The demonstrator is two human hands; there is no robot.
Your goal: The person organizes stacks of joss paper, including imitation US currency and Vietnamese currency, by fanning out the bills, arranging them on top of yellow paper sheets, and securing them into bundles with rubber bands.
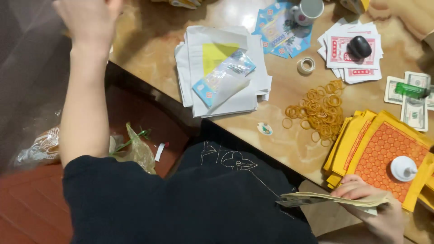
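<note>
My right hand [377,210] is at the lower right, just off the table edge, shut on a thin stack of pale paper notes [330,199] held flat. It is beside a stack of yellow and orange patterned sheets [384,144] with a white knob-shaped weight [403,168] on top. My left hand [88,18] is raised at the top left over the table's far corner. It is blurred and cut off by the frame, so its grip is unclear. A pile of yellow rubber bands [318,110] lies in the middle of the table.
On the glossy tan table [289,140] lie a stack of white sheets with a yellow and a blue printed paper [221,72], a tape roll [306,65], a mug [309,10], red-and-white notes under a black object [359,47], and grey-green notes with a green lighter [411,90]. Crumpled plastic bags [135,149] lie on the red floor.
</note>
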